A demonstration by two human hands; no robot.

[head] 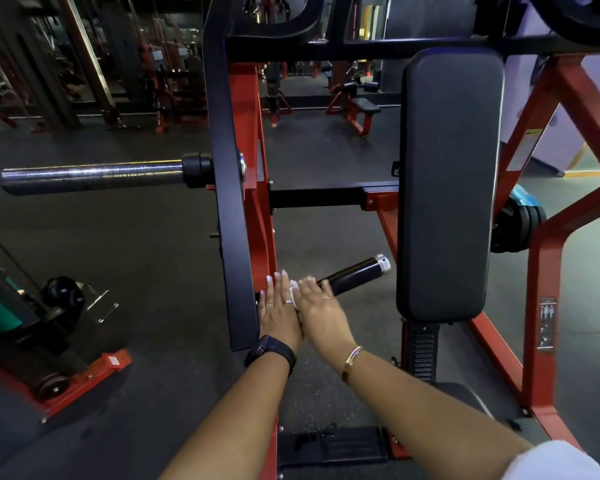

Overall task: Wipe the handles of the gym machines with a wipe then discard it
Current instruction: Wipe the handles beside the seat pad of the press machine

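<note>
A black machine handle with a chrome end cap juts out to the right from the black lever arm. My right hand lies over the inner part of the handle, fingers curled round it with a white wipe bunched under them. My left hand sits right beside it, fingers straight and resting flat against the red frame at the handle's base. Most of the wipe is hidden between the two hands.
A tall black chest pad stands just right of the handle. A chrome weight sleeve sticks out to the left. Weight plates hang at the right, a plate sits low left. Other gym machines stand behind on the dark rubber floor.
</note>
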